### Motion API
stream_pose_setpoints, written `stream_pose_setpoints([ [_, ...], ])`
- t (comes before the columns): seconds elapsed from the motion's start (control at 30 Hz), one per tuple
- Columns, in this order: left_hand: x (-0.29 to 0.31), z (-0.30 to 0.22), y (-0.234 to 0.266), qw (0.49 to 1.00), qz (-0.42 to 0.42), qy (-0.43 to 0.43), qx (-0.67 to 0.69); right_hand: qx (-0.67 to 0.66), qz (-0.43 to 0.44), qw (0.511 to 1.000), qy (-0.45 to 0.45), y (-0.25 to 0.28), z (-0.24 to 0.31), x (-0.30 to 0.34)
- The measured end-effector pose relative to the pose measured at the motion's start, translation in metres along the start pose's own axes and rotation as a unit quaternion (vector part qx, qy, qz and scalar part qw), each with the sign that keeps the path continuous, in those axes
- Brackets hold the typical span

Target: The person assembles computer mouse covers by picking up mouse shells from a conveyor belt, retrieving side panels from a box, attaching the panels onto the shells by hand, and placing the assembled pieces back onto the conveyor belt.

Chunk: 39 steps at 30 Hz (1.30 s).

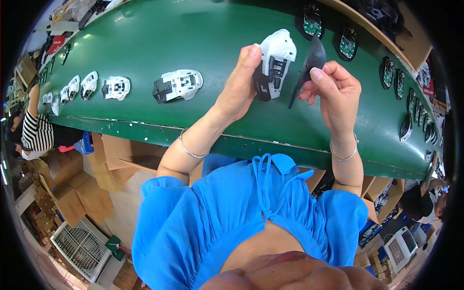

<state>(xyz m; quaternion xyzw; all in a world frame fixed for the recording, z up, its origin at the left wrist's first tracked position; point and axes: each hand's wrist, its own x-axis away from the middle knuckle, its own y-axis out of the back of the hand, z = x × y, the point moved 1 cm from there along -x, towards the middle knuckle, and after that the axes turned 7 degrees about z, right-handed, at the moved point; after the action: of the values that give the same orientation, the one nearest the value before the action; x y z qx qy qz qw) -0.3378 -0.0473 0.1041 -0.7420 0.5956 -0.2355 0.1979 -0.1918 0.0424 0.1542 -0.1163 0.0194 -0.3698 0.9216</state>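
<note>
My left hand (240, 82) grips a white and black computer mouse shell (278, 53) by its left side, its inner side toward me and black parts inside it. Close to its right, my right hand (336, 92) pinches a dark mouse base (311, 63) between thumb and fingers, held nearly edge-on. A narrow gap separates the two pieces, both raised above the green work surface. Left of my left hand lies another white and black mouse shell (179, 85). Beyond the dark base rest mouse bases with green circuit boards (347, 44).
The long green table (232, 29) carries a row of mouse shells (116, 88) on the left and several board-fitted bases (399, 83) on the right. A cardboard edge (382, 36) borders the far right side. People sit at both ends; cartons (79, 193) and a fan (81, 249) stand below.
</note>
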Motion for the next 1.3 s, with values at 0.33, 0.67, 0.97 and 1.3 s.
stream_pose_setpoints([
  [0.33, 0.007, 0.0, 0.008, 1.0, 0.011, 0.017, -0.018, 0.116, -0.007, 0.993, 0.025, -0.02, -0.017, -0.012],
  [0.67, 0.01, 0.0, 0.009, 1.0, 0.0, 0.02, -0.022, 0.178, -0.001, 0.984, 0.03, -0.023, -0.015, -0.018],
  [0.97, 0.014, 0.002, 0.009, 0.975, 0.015, -0.025, -0.221, 0.135, 0.021, 0.991, -0.004, -0.018, -0.028, -0.014],
  [1.3, 0.015, -0.005, 0.006, 0.937, 0.011, -0.074, -0.34, 0.017, 0.037, 0.999, -0.005, -0.018, -0.031, -0.008],
])
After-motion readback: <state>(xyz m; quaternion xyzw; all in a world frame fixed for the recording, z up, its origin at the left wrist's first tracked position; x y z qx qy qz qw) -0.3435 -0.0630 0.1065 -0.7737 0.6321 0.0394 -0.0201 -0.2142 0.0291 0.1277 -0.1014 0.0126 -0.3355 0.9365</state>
